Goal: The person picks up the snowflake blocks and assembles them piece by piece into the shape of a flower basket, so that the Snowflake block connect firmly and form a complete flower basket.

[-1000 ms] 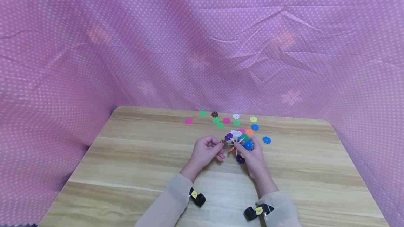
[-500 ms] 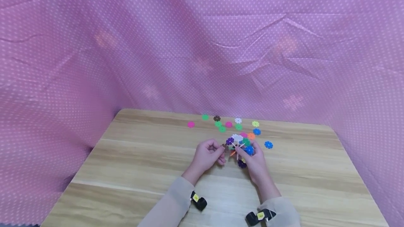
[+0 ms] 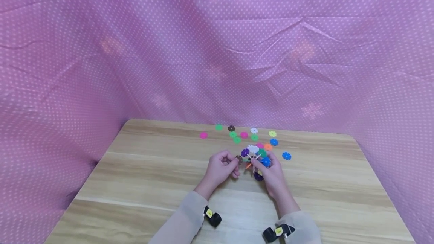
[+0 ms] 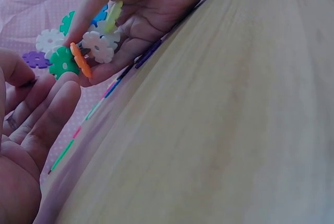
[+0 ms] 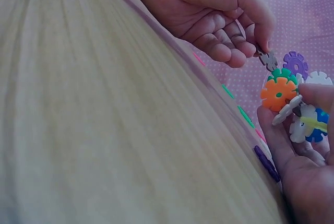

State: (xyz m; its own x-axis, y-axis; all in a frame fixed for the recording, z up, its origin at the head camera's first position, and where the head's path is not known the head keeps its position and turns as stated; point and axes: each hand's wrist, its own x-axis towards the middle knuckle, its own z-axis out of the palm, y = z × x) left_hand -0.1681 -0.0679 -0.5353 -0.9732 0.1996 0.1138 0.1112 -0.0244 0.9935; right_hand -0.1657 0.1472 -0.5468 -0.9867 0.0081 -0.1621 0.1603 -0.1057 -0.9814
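Note:
In the head view my left hand (image 3: 221, 166) pinches a brown snowflake disc (image 5: 269, 60) between thumb and forefinger, its other fingers loosely bent. My right hand (image 3: 272, 170) grips a cluster of interlocked snowflake discs just to the right. An orange disc (image 5: 278, 94), a green disc (image 4: 63, 63), a purple disc (image 5: 296, 65) and several white and blue ones make up the cluster. The brown disc is at the cluster's green edge in the right wrist view. The right palm and fingers hide part of the cluster.
Loose snowflake discs lie behind the hands, among them a pink disc (image 3: 203, 135), a yellow disc (image 3: 272, 133) and a blue disc (image 3: 286, 156). A dark purple disc (image 3: 258, 176) lies below the right hand. Pink dotted cloth (image 3: 217, 48) surrounds the wooden table (image 3: 135, 183).
The head view has tilted a little, so everything sits slightly lower in it. Both hands keep nearly the same pose, still holding the brown disc and the cluster.

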